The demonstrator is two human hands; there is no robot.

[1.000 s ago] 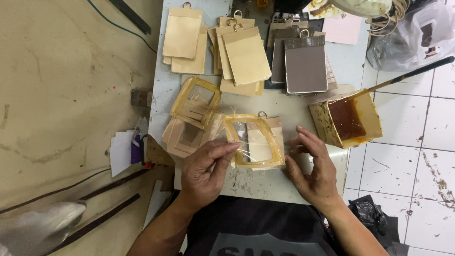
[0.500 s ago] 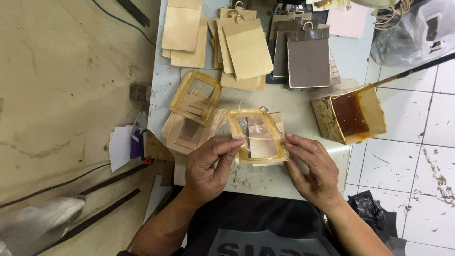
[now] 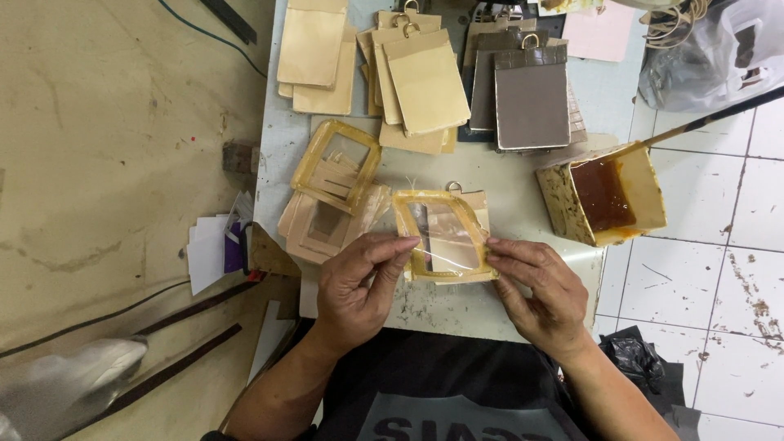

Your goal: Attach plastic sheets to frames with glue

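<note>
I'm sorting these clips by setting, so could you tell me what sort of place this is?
Probably a small craft workshop for hand-gluing card holders. Both hands, left hand and right hand, press a clear window onto a tan frame piece; an open box of brown glue and stacks of finished tan pieces lie on the worktable.

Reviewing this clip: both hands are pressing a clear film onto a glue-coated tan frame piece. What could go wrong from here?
1. The transparent plastic film could set crooked or wrinkled on the glue-edged tan window frame, since the left hand and right hand pinch it only at opposite edges.
2. Fingertips on the glossy glued border may smear adhesive onto the clear window.
3. The open cardboard box of brown glue stands close by the right hand at the table's edge; a knock might tip it.
</note>
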